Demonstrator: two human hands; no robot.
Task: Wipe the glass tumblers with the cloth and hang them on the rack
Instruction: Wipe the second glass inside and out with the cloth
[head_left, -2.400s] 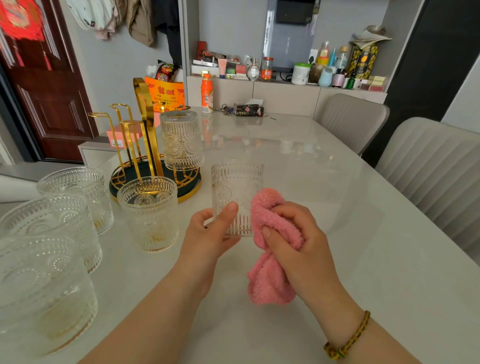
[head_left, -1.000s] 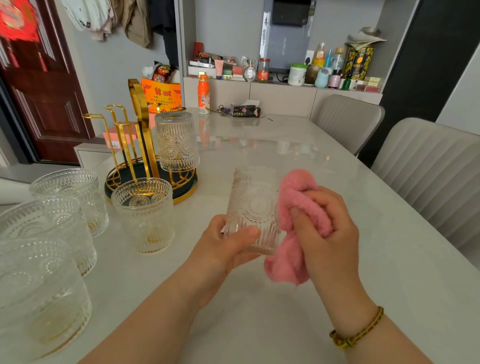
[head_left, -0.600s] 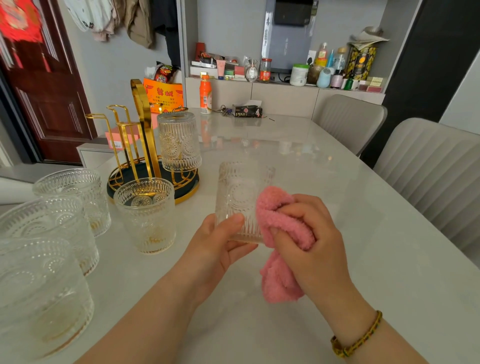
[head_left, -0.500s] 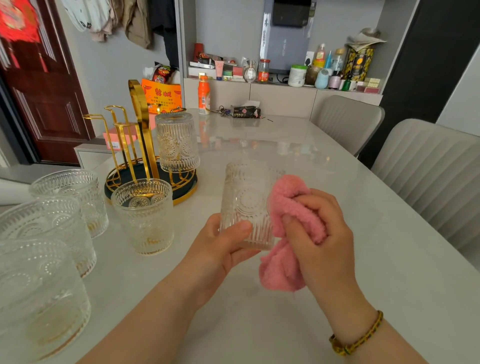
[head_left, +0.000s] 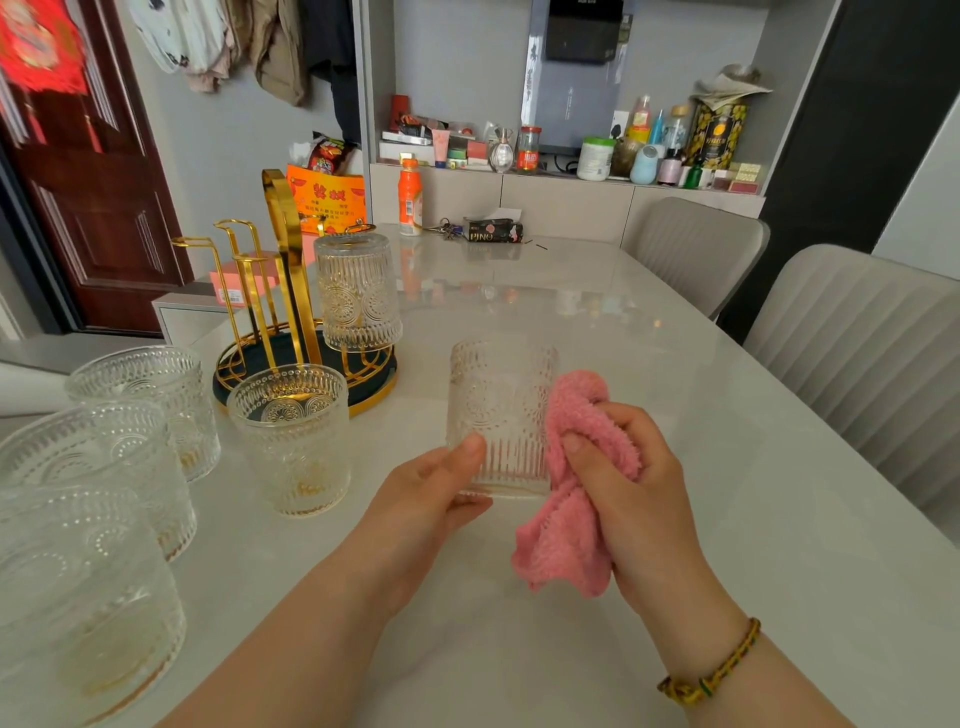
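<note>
My left hand (head_left: 431, 499) grips an embossed glass tumbler (head_left: 498, 405) by its lower part, holding it upright above the table. My right hand (head_left: 628, 488) holds a bunched pink cloth (head_left: 571, 525) pressed against the tumbler's right side. At the left stands a gold rack (head_left: 280, 291) on a dark round base, with one tumbler (head_left: 358, 291) hanging upside down on it. Several more tumblers stand upright at the left: one (head_left: 293, 436) in front of the rack, another (head_left: 156, 400) behind it, and two (head_left: 78, 587) near the left edge.
The pale glossy table (head_left: 623, 364) stretches ahead. At its far end are an orange bottle (head_left: 410, 197), keys and a dark packet (head_left: 493, 230). Two grey chairs (head_left: 852, 353) line the right side. A cluttered shelf (head_left: 571, 150) is behind.
The cloth has rubbed up and down along the tumbler's right side, and the glass has tilted and shifted slightly in my left hand. Rack and other tumblers have not moved.
</note>
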